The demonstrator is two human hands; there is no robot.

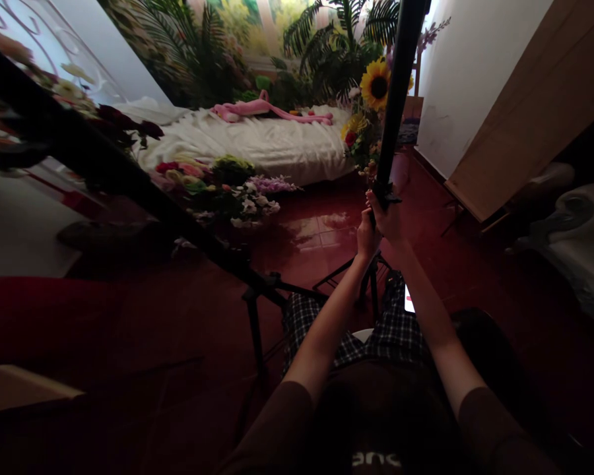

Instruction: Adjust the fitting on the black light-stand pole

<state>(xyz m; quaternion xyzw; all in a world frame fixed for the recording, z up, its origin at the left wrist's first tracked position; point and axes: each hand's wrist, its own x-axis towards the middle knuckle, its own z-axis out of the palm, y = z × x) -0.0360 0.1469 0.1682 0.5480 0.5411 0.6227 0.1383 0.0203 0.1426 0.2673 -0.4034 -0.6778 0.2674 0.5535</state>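
In front of me stands a black light stand (393, 125), its pole rising out of the top of the view. My left hand (367, 236) is closed round the pole just below a dark collar. My right hand (389, 221) grips the stand at the collar, slightly higher and to the right, fingers curled on it. The two hands are close together, and dim light hides the exact finger contact. Below them the stand's legs (375, 290) spread between my knees. A phone with a lit screen (409, 301) shows beside my right forearm, on my checked trousers.
A second black stand (143, 191) slants across the left side. Artificial flowers (247, 201) lie before a white-draped platform (277, 142) bearing a pink plush toy (247, 109). A sunflower (376, 86) stands behind the pole. A wooden board (515, 125) and ornate chair (584, 231) are right.
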